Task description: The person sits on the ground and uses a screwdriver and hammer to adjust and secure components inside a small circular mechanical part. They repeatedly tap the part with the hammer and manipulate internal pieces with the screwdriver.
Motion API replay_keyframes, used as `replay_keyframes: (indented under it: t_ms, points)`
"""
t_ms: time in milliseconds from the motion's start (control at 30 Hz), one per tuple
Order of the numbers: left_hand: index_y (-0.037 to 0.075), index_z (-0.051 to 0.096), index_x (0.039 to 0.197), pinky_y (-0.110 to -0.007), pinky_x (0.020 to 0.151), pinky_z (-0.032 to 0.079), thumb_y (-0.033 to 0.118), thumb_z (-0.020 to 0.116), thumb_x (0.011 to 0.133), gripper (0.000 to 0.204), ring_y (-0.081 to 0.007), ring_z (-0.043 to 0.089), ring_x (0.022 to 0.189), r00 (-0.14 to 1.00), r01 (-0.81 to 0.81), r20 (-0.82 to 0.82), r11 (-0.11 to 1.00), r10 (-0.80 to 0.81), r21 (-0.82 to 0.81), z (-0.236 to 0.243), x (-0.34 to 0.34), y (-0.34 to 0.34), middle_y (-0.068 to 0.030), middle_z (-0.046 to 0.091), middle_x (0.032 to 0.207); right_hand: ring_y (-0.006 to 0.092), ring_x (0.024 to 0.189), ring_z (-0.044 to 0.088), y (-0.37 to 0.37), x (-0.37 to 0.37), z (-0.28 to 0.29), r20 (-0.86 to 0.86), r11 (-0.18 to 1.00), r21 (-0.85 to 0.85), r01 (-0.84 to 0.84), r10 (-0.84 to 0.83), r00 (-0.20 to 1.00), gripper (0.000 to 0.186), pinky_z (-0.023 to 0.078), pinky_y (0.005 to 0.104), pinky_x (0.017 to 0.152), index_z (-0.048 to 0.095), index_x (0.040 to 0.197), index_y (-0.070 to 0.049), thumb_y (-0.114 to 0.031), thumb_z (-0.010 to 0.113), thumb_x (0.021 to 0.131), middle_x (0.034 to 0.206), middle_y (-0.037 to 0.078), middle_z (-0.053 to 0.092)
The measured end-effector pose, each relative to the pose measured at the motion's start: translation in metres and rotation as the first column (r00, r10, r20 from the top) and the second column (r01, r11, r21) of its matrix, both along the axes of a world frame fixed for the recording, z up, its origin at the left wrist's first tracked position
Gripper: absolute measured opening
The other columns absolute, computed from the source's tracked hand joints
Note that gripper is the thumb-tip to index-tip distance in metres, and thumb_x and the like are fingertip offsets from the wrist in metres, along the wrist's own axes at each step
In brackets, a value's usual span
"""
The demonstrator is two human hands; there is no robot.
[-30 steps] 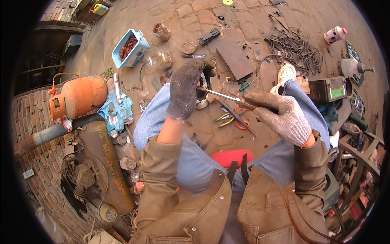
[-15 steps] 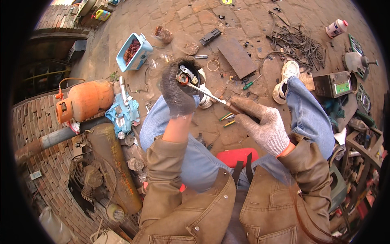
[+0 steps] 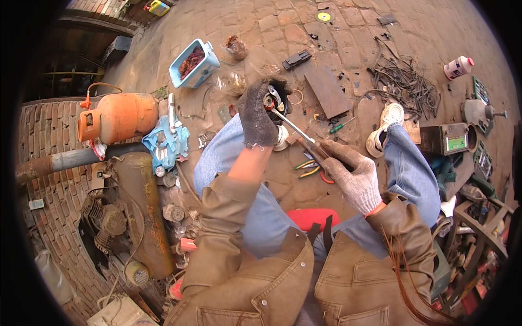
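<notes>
My left hand point(image 3: 255, 118), in a dark, dirty work glove, grips a round black part with a silver metal lever point(image 3: 276, 98) and a copper-coloured ring point(image 3: 268, 102) inside. The glove hides much of the part's near side. My right hand point(image 3: 356, 182), in a pale glove with brown-stained fingers, is wrapped round the handle of a screwdriver point(image 3: 293, 127). Its long shaft slants up and left, with the tip at the copper-coloured ring. Below the shaft lie pliers point(image 3: 310, 168) with yellow and red handles. A green-handled screwdriver point(image 3: 341, 126) rests on the ground farther right.
Ahead are a blue tub point(image 3: 198, 76), a flat rusty plate point(image 3: 327, 92) and tangled cable point(image 3: 408, 81). An orange gas bottle point(image 3: 122, 117) and a rusty cylinder point(image 3: 144, 212) lie left. At the right stand a dark battery-like box point(image 3: 443, 138) and a metal frame point(image 3: 484, 228).
The view has shifted, so the ground things ahead sit farther right. The black part has turned more behind my left glove. The screwdriver stays against it, and the pliers show more fully.
</notes>
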State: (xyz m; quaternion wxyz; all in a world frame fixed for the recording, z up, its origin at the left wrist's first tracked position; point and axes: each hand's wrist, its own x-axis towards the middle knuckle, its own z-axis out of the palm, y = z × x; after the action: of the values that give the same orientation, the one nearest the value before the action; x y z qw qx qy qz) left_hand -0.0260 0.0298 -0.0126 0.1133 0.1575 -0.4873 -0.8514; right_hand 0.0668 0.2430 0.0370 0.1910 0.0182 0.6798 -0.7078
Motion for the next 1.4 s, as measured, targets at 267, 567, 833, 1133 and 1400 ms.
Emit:
replay_keyframes:
  t_ms: [267,567,833,1133,1400]
  points:
    - [0.002,0.066,0.106,-0.038,0.069,0.060,0.026,0.052,0.096,0.030,-0.0260,0.070,0.084,0.984,0.099,0.134,0.986,-0.117,0.131,-0.019,-0.007,-0.012,-0.0138,0.071,0.096,0.0154,0.097,0.065,0.000,-0.003,0.004,0.259,0.996,-0.080,0.025,-0.003,0.966,0.038,0.053,0.0286,0.084,0.060,0.125,0.008,-0.006,0.064,0.090,0.116,0.014,0.068]
    - [0.000,0.066,0.111,-0.032,0.070,0.058,0.025,0.056,0.095,0.031,-0.0180,0.070,0.080,0.961,0.251,0.088,0.961,-0.262,0.117,-0.002,-0.011,-0.003,-0.0104,0.071,0.094,0.0155,0.088,0.068,-0.002,-0.004,-0.002,0.037,0.999,0.040,-0.028,0.027,0.999,0.030,0.054,0.0297,0.078,0.064,0.116,0.005,-0.016,0.064,0.093,0.099,0.015,0.071]
    - [-0.003,0.068,0.102,-0.035,0.069,0.059,0.018,0.058,0.092,0.026,-0.0231,0.070,0.078,0.993,0.110,0.023,0.985,-0.114,0.131,-0.008,-0.016,0.008,-0.0118,0.071,0.091,0.0324,0.076,0.067,-0.024,0.007,-0.017,0.105,0.961,0.257,-0.101,0.076,0.992,0.037,0.051,0.0401,0.069,0.064,0.100,0.003,-0.033,0.058,0.095,0.083,0.023,0.066]
    - [0.001,0.069,0.094,-0.053,0.082,0.056,0.036,0.052,0.091,0.039,-0.0352,0.068,0.087,0.960,0.263,-0.090,0.752,-0.264,0.605,0.017,-0.028,0.006,-0.0162,0.071,0.090,0.0076,0.054,0.051,-0.026,-0.012,-0.004,0.100,1.000,-0.012,-0.023,0.024,0.995,0.033,0.040,0.0242,0.049,0.066,0.107,0.000,-0.031,0.054,0.100,0.063,0.001,0.056]
    - [-0.001,0.068,0.103,-0.053,0.082,0.056,0.039,0.047,0.093,0.046,-0.0358,0.069,0.089,0.895,0.358,-0.011,0.703,-0.446,0.615,0.022,-0.018,-0.008,-0.0193,0.072,0.096,0.0049,0.046,0.044,0.012,-0.023,0.036,0.084,0.977,0.093,-0.192,0.184,0.979,0.037,0.033,0.0214,0.041,0.059,0.126,-0.001,-0.023,0.050,0.098,0.066,0.001,0.057]
